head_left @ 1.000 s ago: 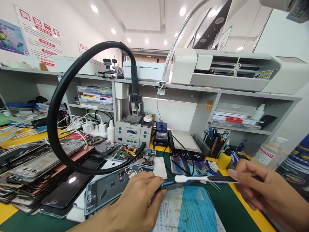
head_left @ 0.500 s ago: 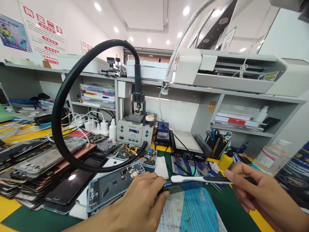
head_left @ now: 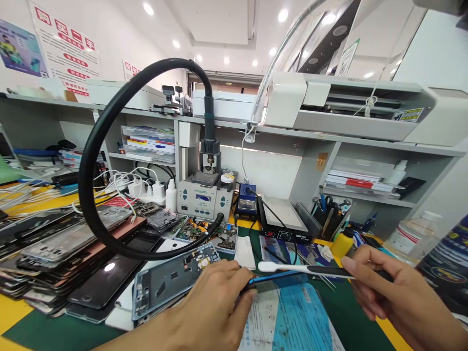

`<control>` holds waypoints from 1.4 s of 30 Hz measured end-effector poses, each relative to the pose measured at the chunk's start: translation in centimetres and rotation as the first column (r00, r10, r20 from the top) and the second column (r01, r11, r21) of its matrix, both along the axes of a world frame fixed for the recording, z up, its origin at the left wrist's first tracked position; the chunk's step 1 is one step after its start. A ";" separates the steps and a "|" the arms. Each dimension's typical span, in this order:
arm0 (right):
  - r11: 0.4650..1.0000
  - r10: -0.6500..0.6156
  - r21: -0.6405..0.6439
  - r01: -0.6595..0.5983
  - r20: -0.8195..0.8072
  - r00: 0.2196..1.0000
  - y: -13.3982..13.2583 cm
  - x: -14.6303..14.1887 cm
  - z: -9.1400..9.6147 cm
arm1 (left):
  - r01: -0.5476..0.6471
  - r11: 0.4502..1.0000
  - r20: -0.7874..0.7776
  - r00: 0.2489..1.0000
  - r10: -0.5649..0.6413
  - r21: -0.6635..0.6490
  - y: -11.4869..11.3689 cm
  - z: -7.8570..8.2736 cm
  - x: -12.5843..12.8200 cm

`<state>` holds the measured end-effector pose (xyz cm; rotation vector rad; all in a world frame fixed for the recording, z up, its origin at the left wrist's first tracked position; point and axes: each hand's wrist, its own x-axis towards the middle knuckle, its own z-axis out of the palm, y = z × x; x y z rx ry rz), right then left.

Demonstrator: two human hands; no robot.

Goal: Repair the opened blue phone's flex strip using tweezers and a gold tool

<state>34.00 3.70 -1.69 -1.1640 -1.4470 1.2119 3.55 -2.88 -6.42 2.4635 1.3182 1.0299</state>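
Where left hand (head_left: 210,304) grips, phone (head_left: 281,278) hidden, right hand (head_left: 395,292) covering brush (head_left: 292,268)

A white-headed, black-handled brush (head_left: 310,269) is held level just above the raised edge of a blue-edged phone (head_left: 281,278).

Counts: 2 hands, left hand (head_left: 208,307) and right hand (head_left: 398,297). 1 brush (head_left: 303,269) and 1 blue-edged phone (head_left: 278,279), centre of the frame. 1 bare phone frame (head_left: 171,280), lower centre. 1 hot-air station (head_left: 204,197) with 1 black hose (head_left: 85,180) looped left of centre. 1 blue soldering station (head_left: 245,200), 1 black heating plate (head_left: 283,219) beside it. 1 yellow bottle (head_left: 341,243). 2 white bottles (head_left: 170,195), the second bottle (head_left: 398,170) right of the frame. 1 clear bottle (head_left: 405,234) far right. 3 wall posters (head_left: 66,44), upper left. Phone stack (head_left: 54,243) on the bench, left: too many to count.
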 end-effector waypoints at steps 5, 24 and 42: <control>0.999 0.040 0.027 -0.040 0.010 0.999 0.2 0.5 -0.4 | -0.006 1.000 -0.014 1.000 0.006 0.010 0.0 -0.1 0.0; 0.994 -0.022 0.111 0.021 0.004 1.000 0.3 1.3 -0.8 | -0.003 1.000 0.001 1.000 0.003 -0.023 0.0 0.0 0.0; 0.974 -0.170 0.151 0.166 0.009 0.985 0.9 3.9 1.4 | -0.006 1.000 0.001 1.000 0.006 -0.030 -0.2 -0.1 0.0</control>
